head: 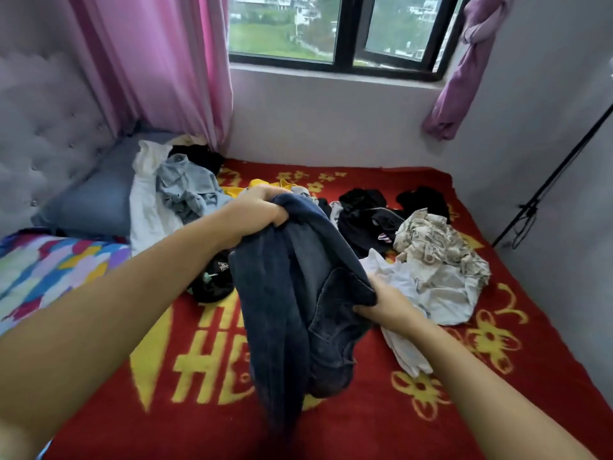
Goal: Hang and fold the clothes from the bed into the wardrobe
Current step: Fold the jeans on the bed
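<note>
The left hand (257,210) is clenched around the top of a pair of dark blue denim jeans (292,293) and holds it up high. The right hand (384,302) sits lower and to the right, pinching a folded bit of the same jeans. So the jeans hang between the two hands, long way down, with the bottom end drooping onto the red blanket with yellow flowers (414,410) near the front edge of the bed. To fold or hang them, I think the hands must first pull apart and shake the jeans out straight.

Just past the right hand lies a crumpled white and patterned shirt (441,260). Behind it are black clothes (368,214). Toward the far left corner sits a pale blue denim jacket (185,187) on a white garment (146,207), by a grey-blue pillow (96,200). No wardrobe or basket shows here.
</note>
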Demonstrator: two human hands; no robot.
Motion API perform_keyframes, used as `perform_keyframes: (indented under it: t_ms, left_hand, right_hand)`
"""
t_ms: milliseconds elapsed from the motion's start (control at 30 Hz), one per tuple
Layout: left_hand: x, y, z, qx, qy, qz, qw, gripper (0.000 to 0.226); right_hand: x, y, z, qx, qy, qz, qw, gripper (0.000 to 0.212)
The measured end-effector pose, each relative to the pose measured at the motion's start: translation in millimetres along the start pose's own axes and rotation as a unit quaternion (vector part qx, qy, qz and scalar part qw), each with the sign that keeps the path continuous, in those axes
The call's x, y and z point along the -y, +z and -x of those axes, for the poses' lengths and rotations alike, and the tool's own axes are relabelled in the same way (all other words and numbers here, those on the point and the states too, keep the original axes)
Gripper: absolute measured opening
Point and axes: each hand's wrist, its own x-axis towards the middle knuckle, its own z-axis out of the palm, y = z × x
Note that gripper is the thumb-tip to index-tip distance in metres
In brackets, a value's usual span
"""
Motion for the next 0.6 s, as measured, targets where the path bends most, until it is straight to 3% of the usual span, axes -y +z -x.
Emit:
perform_keyframes:
  t_ms: [67, 133, 200, 300, 400, 500, 600]
  left_hand:
    - [-6.1, -23.0, 6.5, -0.012, 0.011, 0.010, 1.000, 0.042]
    - [-2.5, -51.1, 14.9, -0.025, -0.002, -0.042, 0.999, 0.044]
    - [6.7, -78.5, 21.1, -0.024, -0.019, -0.147, 0.989, 0.038]
    - [14.3, -99.8, 15.0, -0.031, -0.044, -0.334, 0.941, 0.026]
    - [-13.9, -119.5, -5.7, -0.154, -0.002, -0.423, 0.893, 0.024]
    - [-69.8, -157.0, -17.6, -0.312, 0.074, -0.452, 0.832, 0.041]
    - [-97.5, -178.8, -11.9, -0.312, 0.141, -0.457, 0.821, 0.056]
  right_hand:
    - [2.3, -28.8, -4.2, 0.045, 0.010, 0.082, 0.996, 0.006]
    - [8.4, -70.6, -4.0, 0.035, -0.004, 0.148, 0.988, 0.012]
    - [25.9, -122.5, -0.3, -0.040, -0.034, 0.151, 0.987, 0.012]
    - [67.3, -187.2, -14.2, -0.160, -0.104, 0.189, 0.963, 0.014]
    - [122.4, -224.6, -42.7, -0.234, -0.145, 0.267, 0.924, 0.013]
    - [162.6, -262.2, -52.1, -0.347, -0.203, 0.288, 0.869, 0.021]
    - [167.1, -286.8, -39.9, -0.381, -0.294, 0.298, 0.824, 0.013]
